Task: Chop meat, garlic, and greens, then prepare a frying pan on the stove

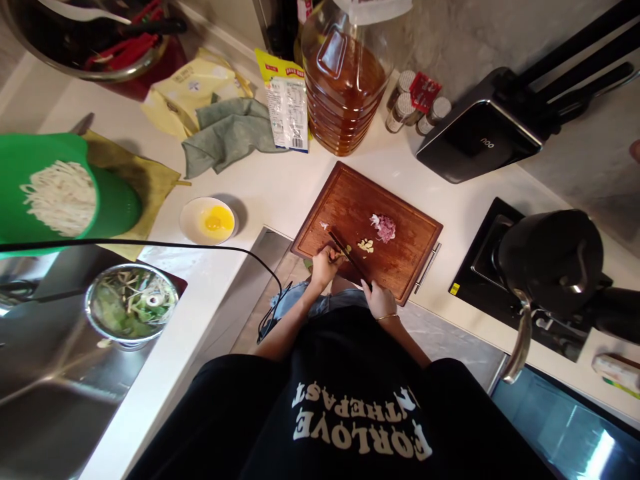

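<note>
1. Right, right hand: fingers wrapped around the handle of the knife. We'd hold that grip firm, wrist straight.
2. Left hand: at the near side of the cutting board, fingers curled close to the blade. We can't tell if they pinch a piece. We'd tuck the tips back, knuckles guiding.
3. Pale slices: on the board, a few by the left fingertips, more past the blade. We'd use short, even strokes.
4. Chopped purple pile: just beyond the slices. We'd leave a gap between them.
5. Board reaches the front edge of the surface; we'd check it doesn't rock.
6. Big bottle: just behind the far corner. We'd mind it.
</note>
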Motion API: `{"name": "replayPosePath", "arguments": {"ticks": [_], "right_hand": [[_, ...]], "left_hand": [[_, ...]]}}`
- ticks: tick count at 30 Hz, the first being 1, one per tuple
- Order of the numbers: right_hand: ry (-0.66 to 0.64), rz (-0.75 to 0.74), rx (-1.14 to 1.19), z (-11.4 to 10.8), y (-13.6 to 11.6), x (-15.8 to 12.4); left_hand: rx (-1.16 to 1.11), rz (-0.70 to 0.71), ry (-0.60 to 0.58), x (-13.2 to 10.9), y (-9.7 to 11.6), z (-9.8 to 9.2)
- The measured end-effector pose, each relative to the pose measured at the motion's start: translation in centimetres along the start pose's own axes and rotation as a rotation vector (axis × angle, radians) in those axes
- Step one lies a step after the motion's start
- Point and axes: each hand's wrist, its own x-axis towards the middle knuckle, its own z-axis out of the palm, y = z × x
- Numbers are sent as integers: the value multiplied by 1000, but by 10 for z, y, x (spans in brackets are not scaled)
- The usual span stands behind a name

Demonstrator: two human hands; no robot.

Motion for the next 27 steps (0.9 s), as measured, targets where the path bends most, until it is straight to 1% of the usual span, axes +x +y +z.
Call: {"name": "replayPosePath", "arguments": {"ticks": [3,6,8,14,20,24,27], "right_hand": [[11,-1,71,8,0,8],[44,-61,197,13,4,10],[70,-94,233,14,6,9],[52,-70,126,5,7,-3],[29,-66,49,-2,8,-7],[2,-51,33,-3,6,-3],[8,-25,52,1,1,6]], "left_hand": [[-16,7,19,0,-2,1],[-33,24,22,0,-3,3],[-48,34,16,0,-4,3],[-42,26,26,0,-6,5],[-32,25,23,0,-6,4],[-46,40,14,0,-4,3],[-34,54,-1,0,-2,2]]}}
